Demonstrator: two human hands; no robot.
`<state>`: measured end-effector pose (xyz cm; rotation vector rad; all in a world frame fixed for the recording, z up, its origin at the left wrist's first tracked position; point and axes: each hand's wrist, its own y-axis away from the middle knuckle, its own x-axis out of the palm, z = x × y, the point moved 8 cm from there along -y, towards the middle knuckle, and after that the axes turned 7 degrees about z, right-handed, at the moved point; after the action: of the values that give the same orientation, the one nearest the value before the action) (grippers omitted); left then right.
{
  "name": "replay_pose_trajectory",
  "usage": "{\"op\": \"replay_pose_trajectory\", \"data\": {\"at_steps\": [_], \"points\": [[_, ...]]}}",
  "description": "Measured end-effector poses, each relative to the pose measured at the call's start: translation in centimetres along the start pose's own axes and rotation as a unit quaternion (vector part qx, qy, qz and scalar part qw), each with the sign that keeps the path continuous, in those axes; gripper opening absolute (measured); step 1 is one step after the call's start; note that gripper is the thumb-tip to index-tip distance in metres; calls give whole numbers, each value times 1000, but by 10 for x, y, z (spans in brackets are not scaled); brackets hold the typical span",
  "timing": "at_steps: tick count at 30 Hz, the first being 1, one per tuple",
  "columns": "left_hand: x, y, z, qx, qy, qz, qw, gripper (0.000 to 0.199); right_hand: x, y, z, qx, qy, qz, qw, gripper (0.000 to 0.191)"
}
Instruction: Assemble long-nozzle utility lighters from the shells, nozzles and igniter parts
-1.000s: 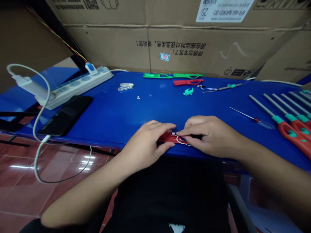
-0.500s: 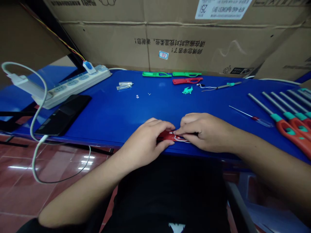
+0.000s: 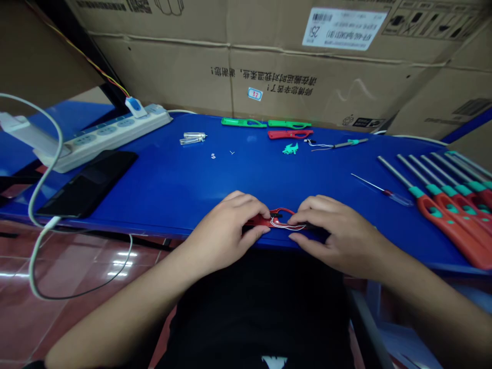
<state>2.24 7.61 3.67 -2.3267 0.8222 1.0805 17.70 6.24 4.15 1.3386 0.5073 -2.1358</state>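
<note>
Two hands work a red lighter shell at the bench's front edge.

The left hand (image 3: pixel 226 228) pinches the red plastic lighter shell (image 3: pixel 261 221) between thumb and curled fingers, while the right hand (image 3: pixel 340 236) has its fingertips on the white wires (image 3: pixel 282 224) at the shell's other end; whether it pinches them is hidden. The shell lies just above the edge of the blue bench (image 3: pixel 161 197), with long red-and-green lighters (image 3: pixel 442 220) well off to the right.

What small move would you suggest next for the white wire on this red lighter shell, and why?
Probably press the white wire into the red lighter shell with the right hand, since it loops across the shell while the left hand grips it.
</note>
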Motion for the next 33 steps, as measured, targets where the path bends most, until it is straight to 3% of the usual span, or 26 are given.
{"op": "replay_pose_trajectory", "data": {"at_steps": [8, 17, 20, 27, 33], "points": [[3, 0, -4, 18, -7, 20, 1000, 22, -3, -9, 0, -7, -22, 9, 1000, 19], [5, 0, -4, 17, -28, 38, 999, 25, -3, -3, -2, -3, -37, -43, 998, 13], [6, -2, -5, 9, -26, 57, 998, 25, 1, -2, 0, -9, -28, -24, 999, 14], [5, -14, -9, -2, -51, 97, 994, 22, 5, -10, -12, 80, -93, 42, 992, 11], [9, -19, -15, 3, -55, 133, 990, 17, 6, -18, -11, 90, -107, 77, 987, 10]]}}
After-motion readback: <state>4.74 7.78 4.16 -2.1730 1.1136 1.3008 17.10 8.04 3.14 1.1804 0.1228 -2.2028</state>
